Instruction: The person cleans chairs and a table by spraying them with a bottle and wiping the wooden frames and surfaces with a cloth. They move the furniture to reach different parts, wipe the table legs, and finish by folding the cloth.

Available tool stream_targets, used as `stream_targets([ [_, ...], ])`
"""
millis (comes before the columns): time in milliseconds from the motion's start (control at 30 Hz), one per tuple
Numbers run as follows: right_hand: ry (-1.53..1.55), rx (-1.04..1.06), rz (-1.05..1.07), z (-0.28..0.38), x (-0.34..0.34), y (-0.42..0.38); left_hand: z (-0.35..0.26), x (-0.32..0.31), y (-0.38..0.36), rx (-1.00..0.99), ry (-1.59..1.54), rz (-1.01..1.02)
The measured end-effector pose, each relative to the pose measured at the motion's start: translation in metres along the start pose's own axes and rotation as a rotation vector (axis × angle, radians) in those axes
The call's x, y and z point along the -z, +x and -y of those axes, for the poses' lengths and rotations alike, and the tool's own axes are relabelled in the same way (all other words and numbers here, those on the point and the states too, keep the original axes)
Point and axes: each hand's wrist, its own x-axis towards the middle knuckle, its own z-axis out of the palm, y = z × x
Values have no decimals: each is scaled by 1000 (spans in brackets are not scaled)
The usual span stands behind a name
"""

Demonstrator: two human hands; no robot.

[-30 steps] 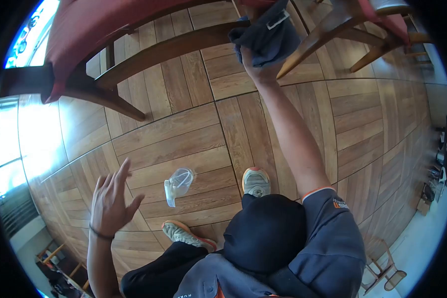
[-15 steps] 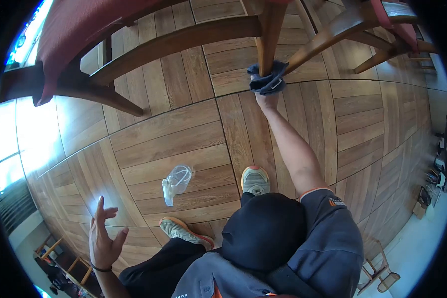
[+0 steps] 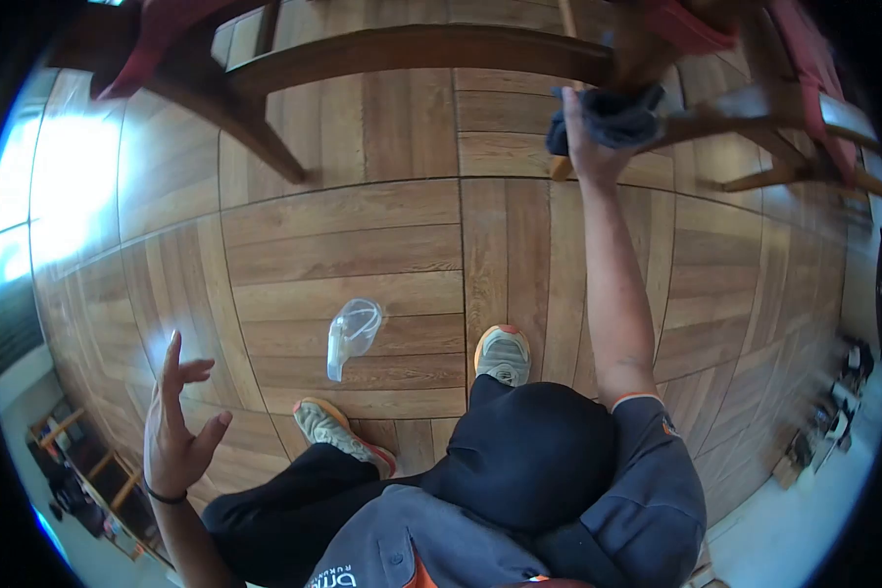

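My right hand (image 3: 593, 147) is wrapped round a dark blue cloth (image 3: 622, 118) against the wooden leg of a chair, near the joint with its rail (image 3: 421, 49). The cloth hides part of the leg, whose foot (image 3: 561, 169) shows below. At the lower left, my left hand (image 3: 181, 421) hangs in the air with fingers apart and nothing in it. A clear plastic spray bottle (image 3: 355, 328) lies on the wooden floor between my hands, touched by neither.
A second chair leg (image 3: 269, 147) stands at the upper left under red fabric (image 3: 157, 39). Other chair legs (image 3: 769, 176) are at the upper right. My shoes (image 3: 503, 355) are on the floor. Boxes and small items line the right side.
My right hand and the cloth have moved up and to the right, higher on the chair leg. The view has shifted slightly. My left hand stays spread.
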Motion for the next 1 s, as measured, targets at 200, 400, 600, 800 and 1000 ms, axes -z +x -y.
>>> stream_targets([
  [200, -176, -82, 41, -3, 0, -40, 4, 3, -4, 5, -20, -28],
  [400, -616, -331, 130, -78, 9, -113, 24, 15, -24, -3, 33, -103],
  [600, -144, -639, 334, -20, 33, -96, 73, 21, -64, 129, 125, -333],
  [800, -195, 330, -46, 136, 11, -49, 129, -13, -87, 148, -288, -325],
  [1000, -426, 1170, 289, 279, -119, 7, 152, -21, -69, -74, -357, -377],
])
